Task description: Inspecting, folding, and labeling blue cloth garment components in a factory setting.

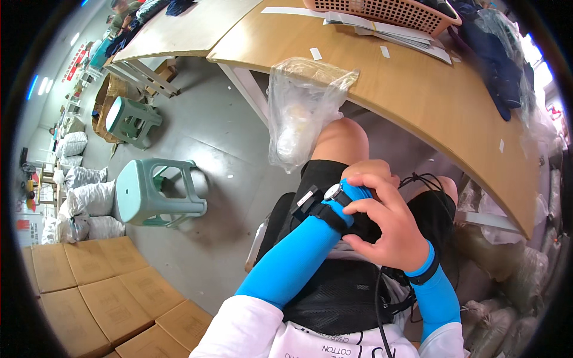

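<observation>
Right of centre, the right hand arches, fingers spread, beside the watch, whose strap slants lower-right; the left hand's finger state I cannot tell.

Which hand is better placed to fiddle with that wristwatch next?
Probably the person's right hand: its spread fingers reach across to the left wrist, close beside the wristwatch. The left hand belongs to the arm wearing it, so reaching it would be awkward.

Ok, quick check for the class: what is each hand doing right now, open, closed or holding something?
Left hand: partly hidden; open or closed cannot be told.
Right hand: half-curled beside the wristwatch; a grip cannot be told.
</observation>
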A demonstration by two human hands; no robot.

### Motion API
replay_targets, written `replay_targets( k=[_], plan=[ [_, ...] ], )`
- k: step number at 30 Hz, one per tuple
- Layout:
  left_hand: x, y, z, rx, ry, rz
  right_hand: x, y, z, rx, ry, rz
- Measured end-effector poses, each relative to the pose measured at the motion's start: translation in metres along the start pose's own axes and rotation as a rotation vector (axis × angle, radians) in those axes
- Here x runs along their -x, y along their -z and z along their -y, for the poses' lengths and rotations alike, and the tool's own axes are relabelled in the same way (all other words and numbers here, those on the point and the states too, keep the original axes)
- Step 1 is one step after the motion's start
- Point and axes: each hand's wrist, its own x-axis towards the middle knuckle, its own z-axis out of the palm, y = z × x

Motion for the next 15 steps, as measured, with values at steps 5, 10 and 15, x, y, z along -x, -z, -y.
replay_targets(
  k=[5, 10, 15],
  plan=[
    [-0.019, -0.063, -0.045, 0.167, 0.249, -0.762, -0.007, -0.001, 0.006, 0.039, 0.047, -0.036],
    [0.000, 0.003, 0.016, 0.717, -0.275, -0.142, -0.008, -0.010, 0.001, 0.142, 0.062, -0.061],
    [-0.041, -0.006, 0.057, 1.509, -0.942, 0.344, -0.006, -0.020, 0.011, 0.334, -0.006, -0.039]
  ],
)
